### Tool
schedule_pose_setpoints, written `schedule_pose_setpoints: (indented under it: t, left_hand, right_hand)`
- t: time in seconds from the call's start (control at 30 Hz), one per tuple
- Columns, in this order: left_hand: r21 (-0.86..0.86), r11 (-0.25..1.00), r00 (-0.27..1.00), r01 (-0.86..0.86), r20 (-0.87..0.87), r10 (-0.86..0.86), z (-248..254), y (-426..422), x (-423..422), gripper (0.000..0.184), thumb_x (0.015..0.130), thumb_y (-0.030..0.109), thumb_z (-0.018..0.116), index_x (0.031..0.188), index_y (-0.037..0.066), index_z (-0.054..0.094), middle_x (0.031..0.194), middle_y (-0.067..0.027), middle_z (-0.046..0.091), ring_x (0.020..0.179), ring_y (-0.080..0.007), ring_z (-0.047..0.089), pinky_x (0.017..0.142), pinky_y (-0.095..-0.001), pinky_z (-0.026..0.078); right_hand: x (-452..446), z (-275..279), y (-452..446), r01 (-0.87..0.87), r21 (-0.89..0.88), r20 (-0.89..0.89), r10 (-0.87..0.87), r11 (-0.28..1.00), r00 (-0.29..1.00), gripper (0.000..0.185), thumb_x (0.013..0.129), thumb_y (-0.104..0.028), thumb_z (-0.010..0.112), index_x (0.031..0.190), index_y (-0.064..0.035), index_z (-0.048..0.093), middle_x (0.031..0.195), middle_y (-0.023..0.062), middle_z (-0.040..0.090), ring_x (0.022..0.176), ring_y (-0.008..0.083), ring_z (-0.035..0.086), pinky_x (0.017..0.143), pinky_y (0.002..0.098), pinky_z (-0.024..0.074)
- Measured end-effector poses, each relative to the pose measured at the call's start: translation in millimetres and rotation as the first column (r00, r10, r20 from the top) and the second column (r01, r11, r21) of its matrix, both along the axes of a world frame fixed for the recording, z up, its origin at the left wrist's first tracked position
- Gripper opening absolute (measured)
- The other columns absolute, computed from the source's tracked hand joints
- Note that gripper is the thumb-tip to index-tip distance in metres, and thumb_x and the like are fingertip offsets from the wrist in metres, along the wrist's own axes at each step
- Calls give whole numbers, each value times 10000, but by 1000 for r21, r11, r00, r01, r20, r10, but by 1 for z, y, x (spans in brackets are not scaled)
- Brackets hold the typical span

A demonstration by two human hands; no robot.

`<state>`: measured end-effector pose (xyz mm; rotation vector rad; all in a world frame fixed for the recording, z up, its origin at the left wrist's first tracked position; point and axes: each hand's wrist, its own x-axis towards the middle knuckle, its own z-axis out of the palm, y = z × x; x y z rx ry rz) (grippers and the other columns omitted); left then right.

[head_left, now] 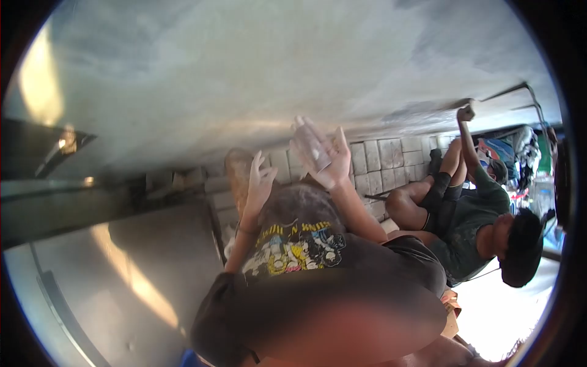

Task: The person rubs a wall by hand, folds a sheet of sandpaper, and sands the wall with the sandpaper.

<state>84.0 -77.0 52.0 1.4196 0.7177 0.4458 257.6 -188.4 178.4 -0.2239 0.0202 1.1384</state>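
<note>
My left hand [262, 177] is raised in front of my dark printed shirt [299, 244]. It holds nothing, and its fingers are apart and loosely bent. Beside it, my right hand [333, 165] is turned palm toward me, dusty white, with the thumb out to the side. A flat, dusty brown-purple piece [313, 150] lies across its palm and fingers; its exact kind I cannot make out. Both hands are below a large, smooth, pale grey surface [244, 67] with whitish smears, and neither visibly touches it.
Another person [471, 214] sits at the right, one arm raised to the pale surface. Paving blocks [385, 159] cover the ground. A grey panel [122, 287] stands at the left. Cloths [507, 150] and a metal frame [532, 92] are at the far right.
</note>
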Motion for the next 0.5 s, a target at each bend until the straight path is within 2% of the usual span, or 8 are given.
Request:
schedule_pose_setpoints:
  t: [0.1,0.13,0.17,0.2,0.23,0.3,0.4,0.5]
  left_hand:
    - [15,1000,999,8,42,-9,-7,9,-1,724,938,108,643,1540,47,245,1459,-234,417,1095,-203,602,894,-312,508]
    - [9,1000,999,-25,-29,25,5,9,0,715,943,102,642,1543,63,253,1456,-218,435,1095,-206,606,902,-310,498]
    - [7,998,993,-65,-103,65,15,9,0,707,949,97,640,1545,79,262,1452,-202,453,1095,-209,611,909,-307,488]
    - [37,999,996,-38,-82,41,15,11,0,707,949,97,640,1545,79,262,1452,-202,453,1095,-209,611,909,-307,488]
    - [31,998,996,-59,-59,61,7,15,0,718,945,107,648,1548,81,259,1447,-196,464,1073,-199,609,903,-303,487]
    - [46,997,997,-67,-21,68,-2,24,0,730,941,116,655,1550,84,255,1442,-190,474,1052,-190,608,897,-299,486]
    - [-1,995,995,-96,6,96,-9,32,-4,738,930,115,657,1544,64,251,1441,-237,456,1163,-284,593,947,-344,489]
    - [1,993,993,-118,8,118,-12,33,-12,739,928,113,660,1541,59,250,1432,-237,462,1175,-295,584,960,-358,487]
  right_hand:
    - [26,-1,5,94,-56,247,-77,994,966,755,1034,-548,295,1555,-5,225,1615,123,276,1503,241,230,1230,387,157]
    - [38,3,7,327,-151,625,-166,933,763,760,1037,-528,314,1554,17,196,1622,153,239,1513,264,193,1228,383,131]
    - [50,11,9,568,-145,890,-143,810,432,769,1041,-508,333,1554,39,166,1630,183,202,1523,287,156,1227,378,104]
    - [60,26,9,592,-110,893,-182,799,411,769,1041,-508,333,1554,39,166,1630,183,202,1523,287,156,1227,378,104]
    - [70,46,7,718,38,977,-177,695,120,774,1039,-474,348,1546,65,120,1628,220,142,1521,329,103,1224,412,78]
    - [89,77,8,793,390,900,-13,469,-435,798,1037,-406,378,1530,116,28,1623,295,22,1519,411,-2,1218,480,25]
    - [114,76,30,795,491,812,144,355,-566,844,1018,-422,393,1527,117,-10,1613,317,-23,1508,444,-48,1196,544,-53]
    - [146,84,56,795,554,751,264,247,-606,873,1006,-473,372,1526,120,-3,1612,320,-11,1509,445,-45,1163,589,-122]
